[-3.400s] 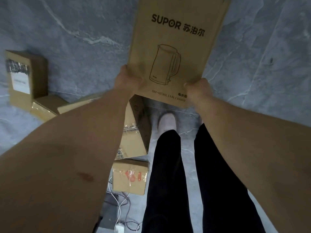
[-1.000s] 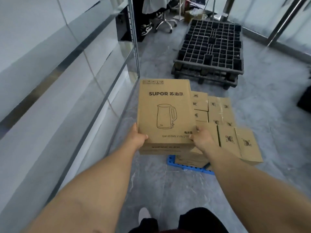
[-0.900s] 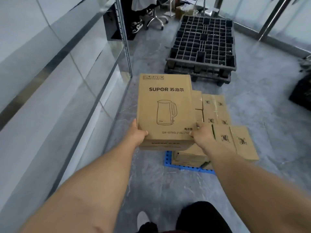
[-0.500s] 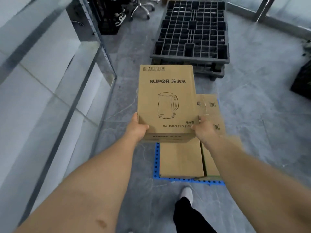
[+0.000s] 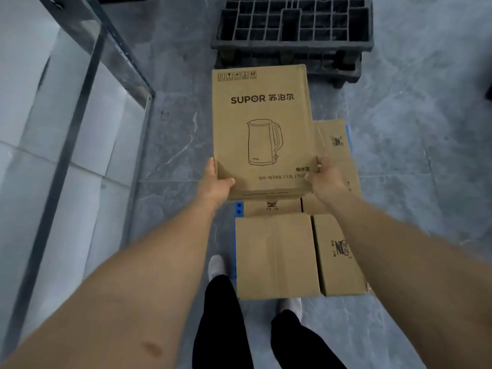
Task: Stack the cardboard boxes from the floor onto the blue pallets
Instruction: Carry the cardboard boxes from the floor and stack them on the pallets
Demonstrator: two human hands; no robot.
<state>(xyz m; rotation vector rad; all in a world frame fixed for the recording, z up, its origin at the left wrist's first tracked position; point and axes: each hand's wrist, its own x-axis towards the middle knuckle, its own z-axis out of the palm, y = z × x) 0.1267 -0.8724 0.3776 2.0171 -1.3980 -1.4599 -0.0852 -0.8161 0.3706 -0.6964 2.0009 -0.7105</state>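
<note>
A grey marbled floor (image 5: 173, 134) fills most of the frame, and a glass and metal partition (image 5: 87, 107) runs down the left side. A dark grid pallet (image 5: 292, 25) is seen at the top centre. At the centre, a tall kettle box (image 5: 262, 129) printed SUPOR is held in the air above a blue pallet (image 5: 239, 209), of which only a strip is visible at the left edge of the load. Stacked boxes (image 5: 277, 257) are seen on that pallet in the lower centre, packed side by side. The kettle box is gripped at its lower left corner by the left hand (image 5: 217, 185), thumb laid on top, and at its lower right corner by the right hand (image 5: 326, 179), fingers curled round the edge. Black trouser legs (image 5: 221, 326) and white shoes (image 5: 216, 267) are seen at the bottom.
</note>
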